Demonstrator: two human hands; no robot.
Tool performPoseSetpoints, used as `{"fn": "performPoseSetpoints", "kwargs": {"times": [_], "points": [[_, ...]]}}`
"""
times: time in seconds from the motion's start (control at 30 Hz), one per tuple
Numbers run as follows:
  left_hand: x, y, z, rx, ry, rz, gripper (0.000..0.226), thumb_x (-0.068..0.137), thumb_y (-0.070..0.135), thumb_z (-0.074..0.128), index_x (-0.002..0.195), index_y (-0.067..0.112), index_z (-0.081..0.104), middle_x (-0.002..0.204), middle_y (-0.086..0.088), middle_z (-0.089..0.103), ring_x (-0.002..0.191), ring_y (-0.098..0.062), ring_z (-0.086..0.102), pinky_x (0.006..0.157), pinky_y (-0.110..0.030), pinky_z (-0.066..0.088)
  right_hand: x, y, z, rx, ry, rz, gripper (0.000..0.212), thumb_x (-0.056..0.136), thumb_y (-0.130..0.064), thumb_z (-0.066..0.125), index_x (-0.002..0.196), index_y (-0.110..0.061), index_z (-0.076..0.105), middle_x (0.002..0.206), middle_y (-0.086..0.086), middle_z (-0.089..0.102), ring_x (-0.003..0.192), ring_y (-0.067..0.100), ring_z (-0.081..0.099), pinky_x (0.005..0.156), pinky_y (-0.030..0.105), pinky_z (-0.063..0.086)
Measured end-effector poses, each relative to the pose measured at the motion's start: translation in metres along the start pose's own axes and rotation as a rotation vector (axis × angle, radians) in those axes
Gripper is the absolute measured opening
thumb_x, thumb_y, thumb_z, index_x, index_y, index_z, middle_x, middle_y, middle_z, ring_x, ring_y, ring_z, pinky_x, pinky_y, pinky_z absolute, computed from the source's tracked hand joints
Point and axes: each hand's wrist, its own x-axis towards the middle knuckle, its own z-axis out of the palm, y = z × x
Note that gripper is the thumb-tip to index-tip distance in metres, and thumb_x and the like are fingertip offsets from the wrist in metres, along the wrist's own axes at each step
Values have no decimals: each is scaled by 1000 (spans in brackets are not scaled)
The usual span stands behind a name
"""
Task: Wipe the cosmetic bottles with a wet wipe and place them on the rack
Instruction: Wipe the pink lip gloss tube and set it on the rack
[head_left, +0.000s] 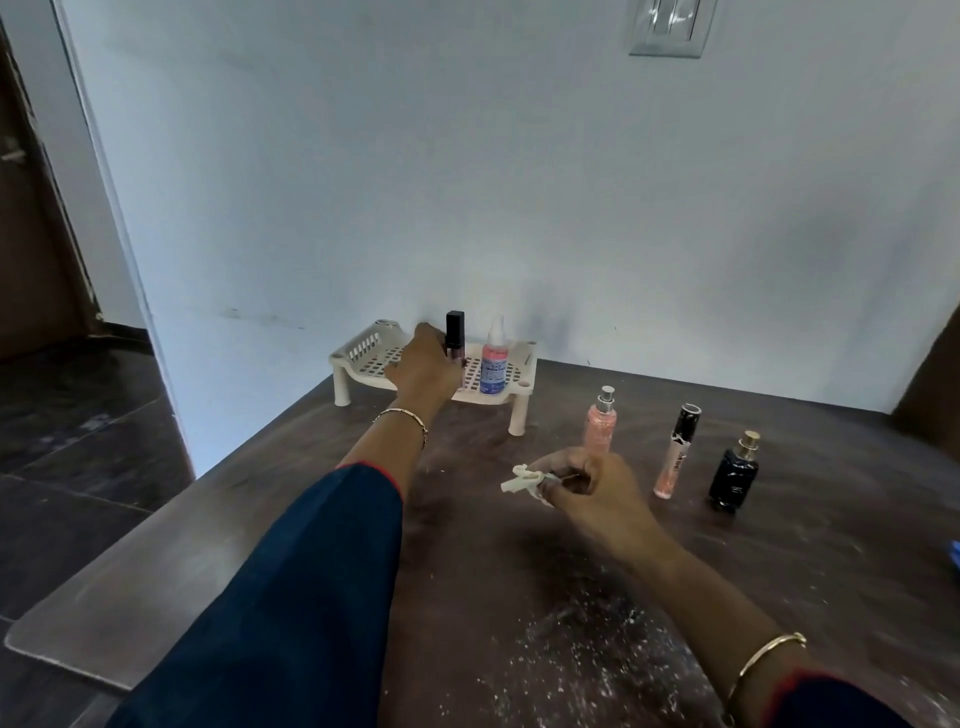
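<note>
A cream perforated rack (363, 353) stands against the wall. My left hand (423, 366) reaches over it and grips a small black-capped bottle (455, 332), upright on the rack. A pink-and-blue spray bottle (494, 364) stands on the rack beside it. My right hand (592, 486) hovers over the table and pinches a crumpled white wet wipe (522, 480). Behind that hand stands a pink glitter spray bottle (600, 421). A slim pink tube with a black cap (675, 452) and a dark blue perfume bottle (735, 475) stand further right.
The dark brown table (467, 571) carries white specks near its front. Its left edge drops to a dark tiled floor (78, 441). A white wall stands right behind the rack. Something blue (955, 556) shows at the right border.
</note>
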Motion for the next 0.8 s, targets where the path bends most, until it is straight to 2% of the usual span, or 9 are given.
{"fn": "performPoseSetpoints", "kwargs": {"times": [0.27,0.47,0.63,0.73,0.8], "points": [[2,-9,5,57,-6,40,34,85,26,63,114,17,48,110,-1,67,111,-26,59,103,-47,34,6,-2,1,-71,-34,-27,16,85,-5,66,88,-18,75,77,-6,73,67,-1,63,61,9,46],[-6,-6,-9,49,-52,26,48,81,22,65,123,20,43,115,1,65,114,-24,57,105,-47,32,3,-5,-1,-137,-9,-43,16,84,-8,66,87,-21,75,76,-9,73,67,-2,63,59,10,45],[-21,13,-33,46,-29,12,67,78,24,70,134,19,33,132,-4,51,125,-26,48,105,-49,29,-14,-15,-20,-169,13,-16,21,84,-8,65,83,-27,74,76,-11,71,69,2,63,60,13,46],[-45,35,-41,98,57,86,65,80,29,67,135,18,33,137,-7,42,130,-29,38,106,-52,25,-32,-18,-34,-146,27,33,18,86,-6,64,90,-21,74,81,-10,70,72,1,63,59,6,43],[-65,52,-43,112,77,161,61,81,28,64,134,19,35,138,-7,39,131,-29,35,107,-52,22,-48,-17,-45,-142,55,64,17,86,-6,64,93,-19,74,87,-5,73,80,6,66,66,11,47]]}}
